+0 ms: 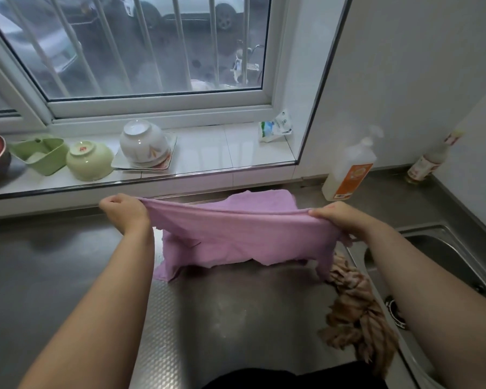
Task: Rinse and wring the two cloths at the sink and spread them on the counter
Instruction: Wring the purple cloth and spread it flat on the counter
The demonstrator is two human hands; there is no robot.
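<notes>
A purple cloth [236, 234] is stretched wide above the steel counter [230, 304], and its lower edge touches the counter. My left hand [125, 213] grips its left top corner. My right hand [340, 217] grips its right top corner. A brown striped cloth [357, 310] lies twisted and bunched on the counter beside the sink [438, 248], under my right forearm. The sink is at the right edge, partly hidden by my arm.
On the window sill [208, 153] stand a white bowl [143, 143] upside down on a plate, a green bowl [89, 160], a green container [40, 154] and a crumpled packet [275, 127]. A pump bottle [348, 169] and a small bottle [429, 161] stand by the back wall.
</notes>
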